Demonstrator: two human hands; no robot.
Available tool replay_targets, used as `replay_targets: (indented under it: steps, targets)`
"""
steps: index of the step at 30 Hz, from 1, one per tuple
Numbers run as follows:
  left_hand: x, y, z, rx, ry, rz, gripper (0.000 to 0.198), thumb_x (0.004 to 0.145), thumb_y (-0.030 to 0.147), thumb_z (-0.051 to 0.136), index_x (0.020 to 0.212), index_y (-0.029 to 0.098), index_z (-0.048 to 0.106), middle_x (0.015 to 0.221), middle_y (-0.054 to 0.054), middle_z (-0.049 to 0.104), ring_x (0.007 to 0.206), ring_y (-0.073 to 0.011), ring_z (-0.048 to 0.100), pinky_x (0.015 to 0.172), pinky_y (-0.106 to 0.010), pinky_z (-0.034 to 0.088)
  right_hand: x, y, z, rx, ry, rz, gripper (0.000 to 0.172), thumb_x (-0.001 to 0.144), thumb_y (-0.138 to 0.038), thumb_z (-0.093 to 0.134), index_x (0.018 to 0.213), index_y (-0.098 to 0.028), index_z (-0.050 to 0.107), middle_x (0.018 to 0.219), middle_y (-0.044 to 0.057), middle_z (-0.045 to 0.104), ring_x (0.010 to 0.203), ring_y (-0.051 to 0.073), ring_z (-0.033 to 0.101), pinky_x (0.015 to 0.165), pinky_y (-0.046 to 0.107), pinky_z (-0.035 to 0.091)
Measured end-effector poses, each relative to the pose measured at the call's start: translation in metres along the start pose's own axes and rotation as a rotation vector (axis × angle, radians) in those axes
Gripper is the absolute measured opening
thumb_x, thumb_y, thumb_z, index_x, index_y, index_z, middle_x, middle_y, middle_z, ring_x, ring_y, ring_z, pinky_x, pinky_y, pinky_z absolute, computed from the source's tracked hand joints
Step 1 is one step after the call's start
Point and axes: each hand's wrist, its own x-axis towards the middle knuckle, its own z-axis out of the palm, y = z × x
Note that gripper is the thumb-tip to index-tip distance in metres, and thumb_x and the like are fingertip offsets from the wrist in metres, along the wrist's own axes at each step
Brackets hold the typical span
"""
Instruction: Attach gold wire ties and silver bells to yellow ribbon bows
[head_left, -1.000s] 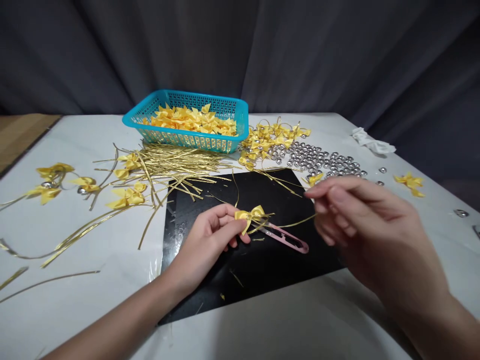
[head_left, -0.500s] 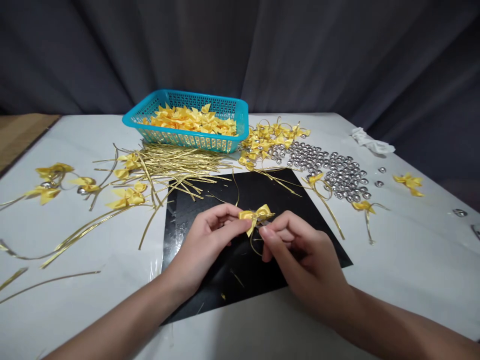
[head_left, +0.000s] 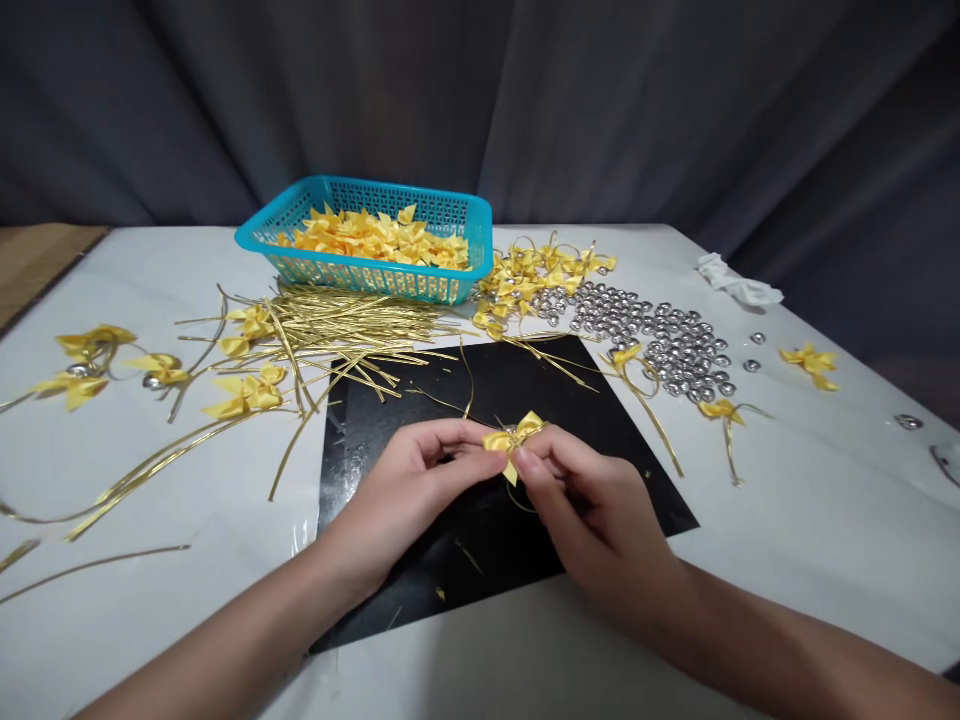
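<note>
A small yellow ribbon bow (head_left: 512,437) with a thin gold wire tie is pinched between both hands above a black mat (head_left: 502,390). My left hand (head_left: 409,490) grips the bow's left side with thumb and fingers. My right hand (head_left: 592,510) pinches the right side and the wire under it. A short loop of gold wire hangs below the bow between the two hands.
A teal basket (head_left: 375,272) full of yellow bows stands at the back. In front of it lies a pile of gold wire ties (head_left: 337,325). Silver bells (head_left: 667,335) are spread at the right, finished bows (head_left: 540,270) beside them, more bows (head_left: 105,355) at the left. A white cloth (head_left: 735,285) lies far right.
My right hand came in from the right, off a loose wire end, and closed on the bow beside my left hand. The pink clipper on the mat is now hidden.
</note>
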Motion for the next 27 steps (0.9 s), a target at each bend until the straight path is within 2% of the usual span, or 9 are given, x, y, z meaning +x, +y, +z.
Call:
replay_targets:
  steps: [7, 12, 16, 19, 23, 27]
  targets:
    - [0.001, -0.002, 0.003, 0.06, 0.042, 0.052, 0.013, 0.078, 0.027, 0.064, 0.072, 0.017, 0.071, 0.073, 0.002, 0.069, 0.069, -0.007, 0.056, 0.06, -0.012, 0.04, -0.001, 0.001, 0.002, -0.106, 0.0, 0.022, 0.029, 0.092, -0.026, 0.038, 0.065, -0.017, 0.043, 0.051, -0.007, 0.032, 0.044, 0.006, 0.027, 0.043, 0.02, 0.023]
    - [0.002, -0.008, 0.003, 0.067, 0.116, 0.104, 0.013, 0.077, 0.028, 0.066, 0.072, 0.017, 0.071, 0.071, 0.002, 0.068, 0.069, -0.0079, 0.056, 0.063, -0.014, 0.041, -0.002, 0.001, 0.001, -0.009, -0.054, 0.088, 0.03, 0.09, -0.032, 0.042, 0.065, -0.017, 0.046, 0.048, -0.007, 0.033, 0.043, 0.006, 0.029, 0.041, 0.019, 0.023]
    - [0.003, -0.009, 0.001, 0.034, 0.25, 0.137, 0.014, 0.075, 0.031, 0.068, 0.069, 0.018, 0.07, 0.066, 0.005, 0.064, 0.061, -0.0052, 0.05, 0.055, -0.012, 0.037, 0.004, -0.005, -0.011, 0.161, -0.151, 0.26, 0.035, 0.093, -0.037, 0.032, 0.071, -0.018, 0.051, 0.042, -0.005, 0.043, 0.039, 0.007, 0.034, 0.038, 0.017, 0.026]
    - [0.004, -0.01, 0.001, 0.014, 0.275, 0.158, 0.014, 0.075, 0.031, 0.069, 0.068, 0.019, 0.069, 0.063, 0.006, 0.061, 0.057, -0.0042, 0.046, 0.053, -0.012, 0.035, 0.012, -0.011, -0.022, 0.16, -0.234, 0.413, 0.025, 0.09, -0.036, 0.041, 0.081, -0.018, 0.056, 0.04, -0.005, 0.05, 0.034, 0.006, 0.031, 0.034, 0.016, 0.022]
    - [0.005, -0.012, 0.001, 0.013, 0.286, 0.19, 0.012, 0.075, 0.03, 0.069, 0.07, 0.019, 0.069, 0.064, 0.006, 0.061, 0.057, -0.0043, 0.046, 0.053, -0.012, 0.035, 0.019, -0.013, -0.029, 0.138, -0.19, 0.525, 0.019, 0.083, -0.033, 0.053, 0.092, -0.017, 0.059, 0.05, -0.001, 0.062, 0.031, 0.004, 0.03, 0.031, 0.015, 0.018]
    - [0.003, -0.012, 0.0, 0.049, 0.297, 0.206, 0.012, 0.074, 0.03, 0.069, 0.069, 0.019, 0.069, 0.066, 0.005, 0.063, 0.058, -0.006, 0.048, 0.055, -0.014, 0.037, 0.018, -0.009, -0.028, 0.1, -0.095, 0.491, 0.012, 0.077, -0.025, 0.06, 0.076, -0.014, 0.064, 0.058, 0.002, 0.064, 0.039, 0.005, 0.039, 0.034, 0.015, 0.025]
